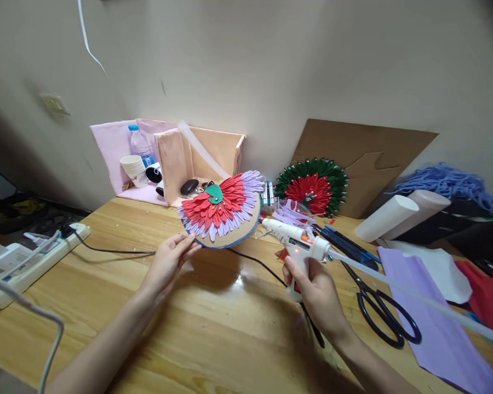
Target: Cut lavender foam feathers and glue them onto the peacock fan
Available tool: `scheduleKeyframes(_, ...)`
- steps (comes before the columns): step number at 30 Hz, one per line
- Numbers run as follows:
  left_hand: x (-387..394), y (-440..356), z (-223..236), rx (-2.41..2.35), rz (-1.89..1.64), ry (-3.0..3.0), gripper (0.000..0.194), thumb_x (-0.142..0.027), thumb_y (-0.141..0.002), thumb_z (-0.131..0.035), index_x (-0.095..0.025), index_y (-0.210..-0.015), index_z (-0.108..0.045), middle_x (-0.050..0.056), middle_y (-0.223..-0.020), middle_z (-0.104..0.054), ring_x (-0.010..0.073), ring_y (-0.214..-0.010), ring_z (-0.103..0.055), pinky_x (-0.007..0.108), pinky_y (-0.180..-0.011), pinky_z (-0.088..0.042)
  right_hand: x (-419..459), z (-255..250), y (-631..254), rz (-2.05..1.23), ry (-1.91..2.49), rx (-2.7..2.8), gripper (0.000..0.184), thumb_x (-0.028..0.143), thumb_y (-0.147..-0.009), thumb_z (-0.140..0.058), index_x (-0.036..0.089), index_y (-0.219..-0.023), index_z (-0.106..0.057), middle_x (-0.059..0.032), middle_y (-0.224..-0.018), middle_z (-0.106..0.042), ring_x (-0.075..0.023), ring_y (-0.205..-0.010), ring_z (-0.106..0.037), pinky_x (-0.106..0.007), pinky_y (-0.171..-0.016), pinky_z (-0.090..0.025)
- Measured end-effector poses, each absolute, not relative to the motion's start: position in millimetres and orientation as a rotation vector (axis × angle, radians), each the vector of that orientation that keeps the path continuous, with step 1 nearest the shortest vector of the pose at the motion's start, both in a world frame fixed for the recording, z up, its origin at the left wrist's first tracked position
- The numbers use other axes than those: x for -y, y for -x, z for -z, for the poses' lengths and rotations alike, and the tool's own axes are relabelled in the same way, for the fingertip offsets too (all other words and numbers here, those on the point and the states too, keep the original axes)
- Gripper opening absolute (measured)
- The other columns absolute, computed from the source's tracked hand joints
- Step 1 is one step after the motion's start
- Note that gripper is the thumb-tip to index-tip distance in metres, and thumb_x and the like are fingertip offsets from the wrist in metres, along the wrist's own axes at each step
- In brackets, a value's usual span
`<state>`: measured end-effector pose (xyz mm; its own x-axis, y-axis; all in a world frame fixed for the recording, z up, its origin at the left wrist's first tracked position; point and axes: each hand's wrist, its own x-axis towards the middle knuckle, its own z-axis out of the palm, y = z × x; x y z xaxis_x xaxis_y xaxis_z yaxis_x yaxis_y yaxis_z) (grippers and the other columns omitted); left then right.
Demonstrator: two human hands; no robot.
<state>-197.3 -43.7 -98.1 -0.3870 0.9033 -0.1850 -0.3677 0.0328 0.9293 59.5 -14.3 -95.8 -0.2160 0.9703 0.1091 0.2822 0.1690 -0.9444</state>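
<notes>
- One round cardboard disc (246, 224) was held tilted above a wooden tabletop (213, 339), purple and red petals (219, 216) fanned over most of it around a green centre (214, 193), bare card showing along its lower right
- Left grip (173, 256): thumb and fingers pinched together on the disc's lower left rim
- Right grip (317, 291): wrapped around the handle of a white glue gun (290, 232) with a red light lit on its side; whether the trigger was squeezed could not be told
- The glue gun's nozzle (267, 223) pointed at the disc's right edge, so near that touching could not be ruled out; if it was hot, a nudge could have smeared the petals, or burned the fingers had they slid round the rim
- That pinch held one side only, so a push from the nozzle would probably have tipped or twisted the disc
- A black cord (259, 261) ran across the tabletop beneath the disc toward the glue gun; a snag there could have jerked the nozzle
- A long translucent glue stick (378, 275) jutted from the glue gun's rear, over black scissors (370, 291) and a purple sheet (443, 350); a quick wrist turn could have swept it into them
</notes>
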Motion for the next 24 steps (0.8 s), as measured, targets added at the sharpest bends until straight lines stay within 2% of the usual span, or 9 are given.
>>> scheduleKeyframes(4,44.6,198.8,98.1,-1.284,-1.52,-0.684,0.02,-0.028,-0.065,-0.072,-0.015,-0.08,-0.069,0.003,-0.084,-0.069,0.0093,-0.076,-0.063,0.017,-0.074,-0.05,1.4,82.4,-68.2,-1.004,1.203,1.576,0.03,0.047,-0.083,-0.047,0.019,-0.072,-0.051,0.001,-0.059,-0.049,-0.012,-0.054,-0.045,-0.024,-0.051,-0.035)
scheduleKeyframes(11,43.6,198.8,101.1,-1.358,-1.498,-0.78,0.033,-0.038,-0.066,-0.07,-0.015,-0.089,-0.068,0.006,-0.092,-0.07,0.0128,-0.077,-0.064,0.02,-0.072,-0.05,-25.5,68.2,-98.7,-1.02,1.231,1.456,0.043,0.048,-0.085,-0.042,0.018,-0.055,-0.048,0.0003,-0.052,-0.043,-0.0102,-0.048,-0.035,-0.025,-0.047,-0.028)
scheduleKeyframes(14,41.6,199.4,101.9,-1.382,-1.526,-0.788,0.036,-0.04,-0.064,-0.071,-0.015,-0.09,-0.068,0.006,-0.092,-0.07,0.0135,-0.078,-0.064,0.02,-0.072,-0.05,-32.5,66.2,-108.5,-1.271,1.092,1.471,0.041,0.046,-0.084,-0.042,0.017,-0.057,-0.051,0.0005,-0.051,-0.044,-0.0092,-0.046,-0.036,-0.024,-0.045,-0.029)
scheduleKeyframes(19,39.3,200.3,103.3,-1.398,-1.549,-0.76,0.035,-0.038,-0.063,-0.072,-0.016,-0.09,-0.068,0.004,-0.093,-0.07,0.0132,-0.08,-0.064,0.019,-0.073,-0.049,-35.1,70.7,-102.0,-1.77,0.967,1.351,0.029,0.041,-0.083,-0.045,0.016,-0.077,-0.058,0.0046,-0.046,-0.039,-0.0067,-0.039,-0.031,-0.02,-0.039,-0.028)
scheduleKeyframes(24,38.7,201.4,107.0,-1.398,-1.537,-0.789,0.035,-0.038,-0.065,-0.07,-0.016,-0.092,-0.067,0.004,-0.093,-0.07,0.0129,-0.081,-0.063,0.018,-0.072,-0.05,-38.2,82.8,-93.4,-1.919,0.965,1.342,0.031,0.043,-0.082,-0.047,0.015,-0.077,-0.057,0.0048,-0.045,-0.041,-0.0058,-0.036,-0.034,-0.019,-0.036,-0.028)
